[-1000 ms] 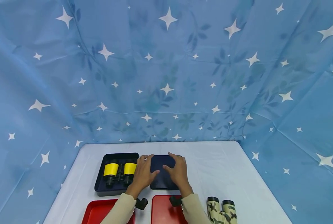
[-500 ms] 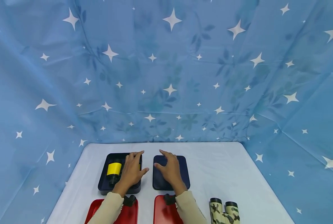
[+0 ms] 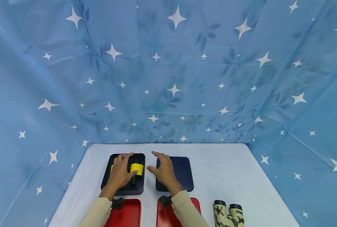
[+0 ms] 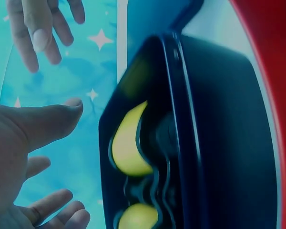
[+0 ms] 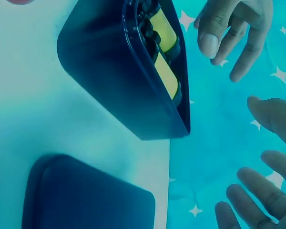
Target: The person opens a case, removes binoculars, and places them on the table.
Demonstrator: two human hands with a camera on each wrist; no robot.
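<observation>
The yellow-and-black binoculars lie inside the open, dark navy rectangular box, at the far left of the white-covered table. The left hand is over the box, its grip apart and holding nothing; no contact shows. The right hand is above the near-left part of the flat, dark navy rounded lid, its grip likewise apart and without a load.

Potential faults:
- Tilting the open box may let the binoculars slide, since nothing covers them.
- A low left thumb may catch the yellow barrel.
- Uneven hold by the two hands on the smooth box walls may cause slip or a skewed lift.
- A dropped forearm may shift the open red tray or the flat red lid.

Visibility limits:
- The left hand masks most of the other yellow barrel.
- Sleeves and the lower frame edge cut off both red pieces.
- The camouflage-patterned binoculars, at near right, are cropped.
- The underside of the navy lid cannot be inspected.
</observation>
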